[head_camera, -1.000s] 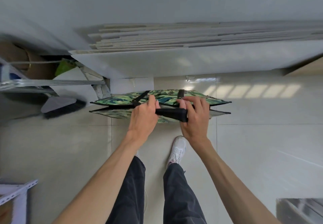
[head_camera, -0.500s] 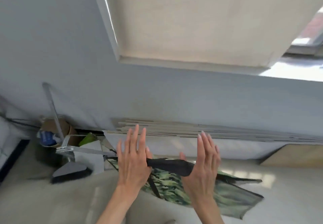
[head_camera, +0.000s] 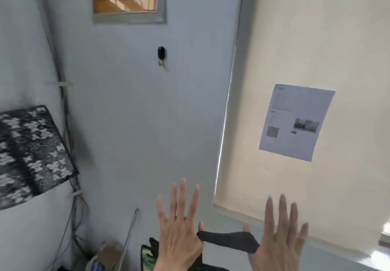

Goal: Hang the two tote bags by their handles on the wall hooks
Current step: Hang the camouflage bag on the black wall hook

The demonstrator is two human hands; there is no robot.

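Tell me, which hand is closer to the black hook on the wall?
Left. The left hand is below the hook, a little to its right. The right hand is as low but much farther right, before the blind.

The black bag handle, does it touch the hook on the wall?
Apart. The head view shows the handle stretched between left hand and right hand, low down; the hook is high above, bare wall between.

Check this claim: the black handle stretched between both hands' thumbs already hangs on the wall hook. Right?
No. The head view shows the black handle stretched between the thumbs of the left hand and right hand, but below the wall hook, not yet on it.
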